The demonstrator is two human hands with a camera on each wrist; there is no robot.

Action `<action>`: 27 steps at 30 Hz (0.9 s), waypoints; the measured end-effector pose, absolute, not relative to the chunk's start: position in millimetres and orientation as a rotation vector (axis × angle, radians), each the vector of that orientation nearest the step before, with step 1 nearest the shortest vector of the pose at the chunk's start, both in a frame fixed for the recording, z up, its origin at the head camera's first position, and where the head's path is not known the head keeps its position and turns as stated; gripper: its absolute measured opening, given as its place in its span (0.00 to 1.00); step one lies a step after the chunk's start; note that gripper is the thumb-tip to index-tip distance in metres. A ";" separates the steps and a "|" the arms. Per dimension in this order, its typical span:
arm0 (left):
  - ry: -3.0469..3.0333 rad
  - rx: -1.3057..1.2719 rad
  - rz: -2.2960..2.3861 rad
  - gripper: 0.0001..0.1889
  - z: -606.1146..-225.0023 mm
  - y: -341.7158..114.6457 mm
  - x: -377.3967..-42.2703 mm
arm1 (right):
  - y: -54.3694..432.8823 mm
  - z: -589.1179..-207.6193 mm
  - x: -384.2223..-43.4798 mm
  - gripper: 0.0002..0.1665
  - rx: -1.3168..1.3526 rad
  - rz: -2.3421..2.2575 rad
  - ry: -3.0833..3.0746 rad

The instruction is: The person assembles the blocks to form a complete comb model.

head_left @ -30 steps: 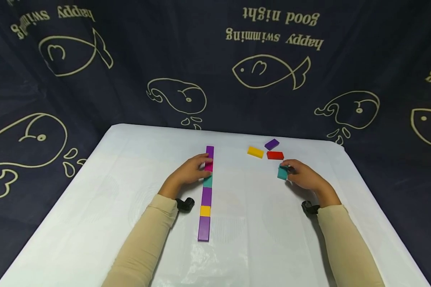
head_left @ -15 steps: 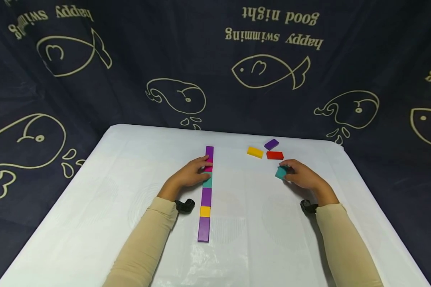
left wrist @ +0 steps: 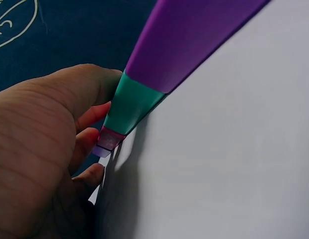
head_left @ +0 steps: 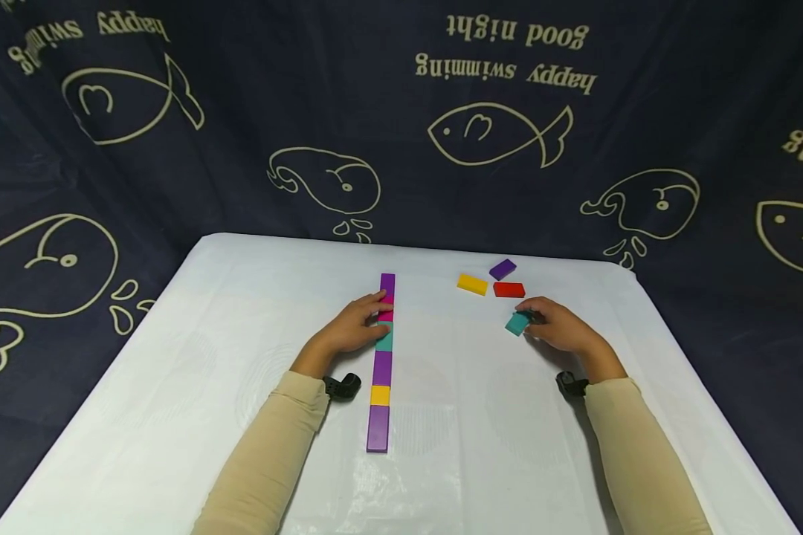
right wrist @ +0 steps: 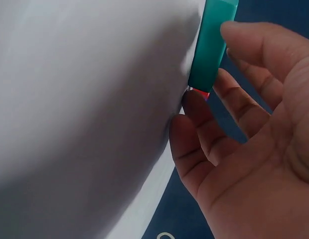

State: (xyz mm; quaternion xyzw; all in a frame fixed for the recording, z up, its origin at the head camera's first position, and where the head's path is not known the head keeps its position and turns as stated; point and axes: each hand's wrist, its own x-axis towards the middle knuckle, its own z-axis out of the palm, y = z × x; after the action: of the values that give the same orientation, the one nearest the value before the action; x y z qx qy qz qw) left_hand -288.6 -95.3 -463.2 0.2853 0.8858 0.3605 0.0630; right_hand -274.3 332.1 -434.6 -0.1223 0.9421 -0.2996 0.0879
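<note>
A straight row of purple, yellow, teal and pink blocks runs up the table's middle, its near end a purple block [head_left: 378, 429]. My left hand [head_left: 343, 329] rests against the row from the left. Its thumb [left wrist: 102, 82] touches the teal block [left wrist: 132, 102], and its loosely bent fingers reach the pink block [head_left: 386, 315] in the head view. On the right, my right hand [head_left: 560, 327] pinches another teal block [head_left: 517, 323], which sits turned at an angle. In the right wrist view the thumb [right wrist: 239, 35] lies on that teal block; part of the grip is hidden.
Beyond my right hand lie a red block [head_left: 509, 290], a yellow block [head_left: 472, 284] and a small purple block [head_left: 502, 269], apart from the row. A white cover lies on the table [head_left: 442, 475]. Dark printed cloth [head_left: 241, 193] hangs behind its far edge.
The teal block at my right hand has turned and shifted slightly left, with that hand moving a little left too. My left hand stays at the row.
</note>
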 end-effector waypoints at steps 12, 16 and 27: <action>2.693 0.864 1.062 0.27 -464.3 -98.0 -287.3 | 323.0 -433.8 -276.5 0.15 -0.435 -0.852 2.808; 2.702 0.860 1.056 0.27 -464.8 -98.4 -286.9 | 318.4 -432.8 -277.1 0.15 -0.420 -0.842 2.800; 2.700 0.868 1.071 0.27 -463.8 -96.2 -287.4 | 310.9 -428.7 -281.8 0.17 -0.368 -0.829 2.795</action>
State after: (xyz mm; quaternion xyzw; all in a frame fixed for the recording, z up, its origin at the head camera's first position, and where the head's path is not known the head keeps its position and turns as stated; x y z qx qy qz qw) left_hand -287.4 -96.2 -463.8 0.2860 0.8893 0.3527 0.0547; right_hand -281.8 310.9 -428.7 -0.1246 0.9463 -0.2807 0.1012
